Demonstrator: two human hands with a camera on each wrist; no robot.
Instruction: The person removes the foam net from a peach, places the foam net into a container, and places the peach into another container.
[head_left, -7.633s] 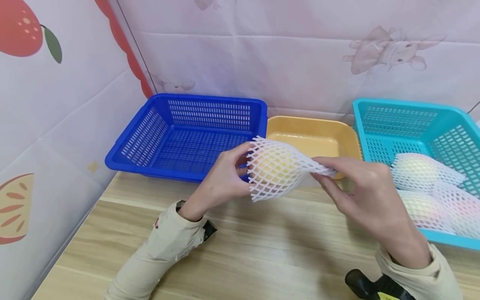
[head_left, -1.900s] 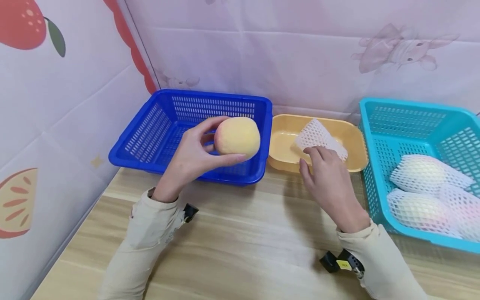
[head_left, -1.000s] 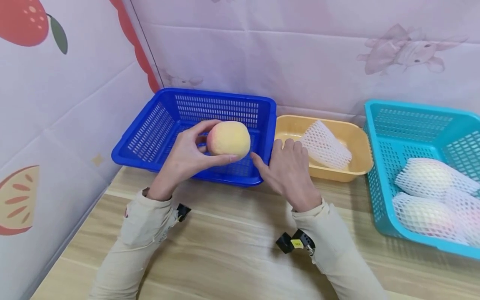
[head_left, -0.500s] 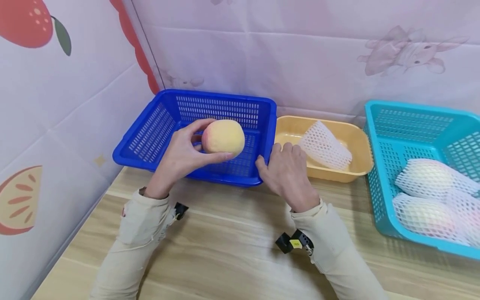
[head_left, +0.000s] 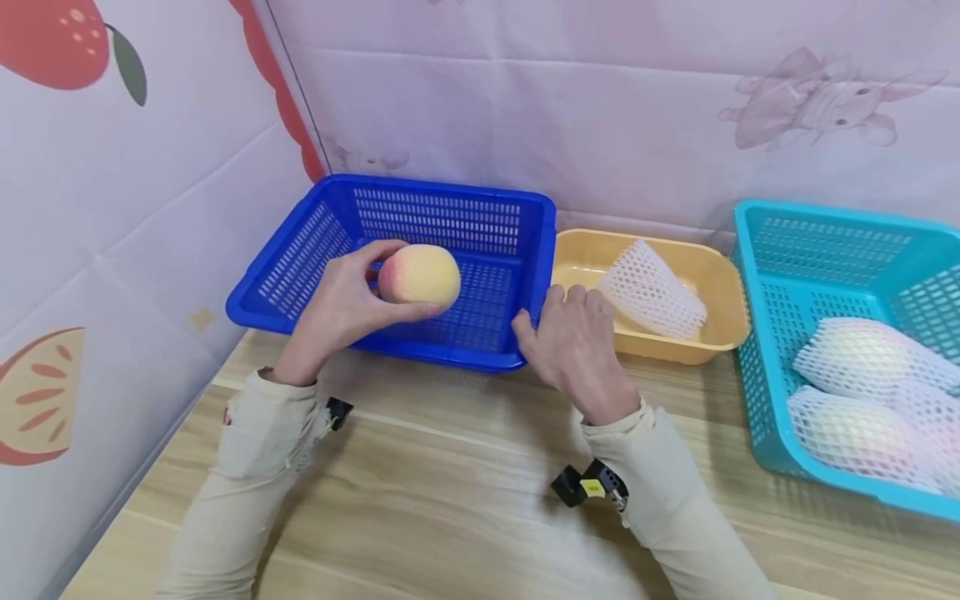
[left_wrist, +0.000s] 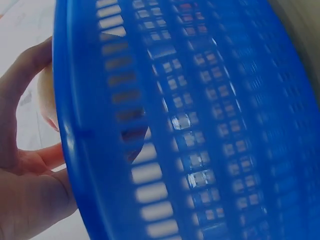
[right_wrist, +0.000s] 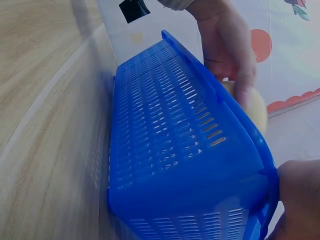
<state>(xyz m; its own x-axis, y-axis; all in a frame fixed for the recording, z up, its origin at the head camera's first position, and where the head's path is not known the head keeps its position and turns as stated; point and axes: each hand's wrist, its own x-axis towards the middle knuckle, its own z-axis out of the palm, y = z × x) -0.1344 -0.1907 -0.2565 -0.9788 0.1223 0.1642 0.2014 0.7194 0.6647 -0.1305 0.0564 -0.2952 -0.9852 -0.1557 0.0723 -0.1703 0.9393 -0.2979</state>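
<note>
My left hand holds a bare yellow-and-pink peach over the blue basket, thumb along its near side. The left wrist view shows this hand's fingers behind the basket wall, most of the peach hidden. My right hand grips the basket's rim at its front right corner, thumb on the rim and fingers just outside it. In the right wrist view the rim's corner meets that hand. Beside it, a white foam net sleeve lies in the yellow tray.
A turquoise basket at the right holds several peaches in white foam nets. The wooden table runs up to a printed wall covering behind the containers. Another covered wall stands at the left.
The foam net has come off the peach and now lies in the yellow tray. My right hand has moved left to the blue basket's rim. My left hand has shifted the peach left.
</note>
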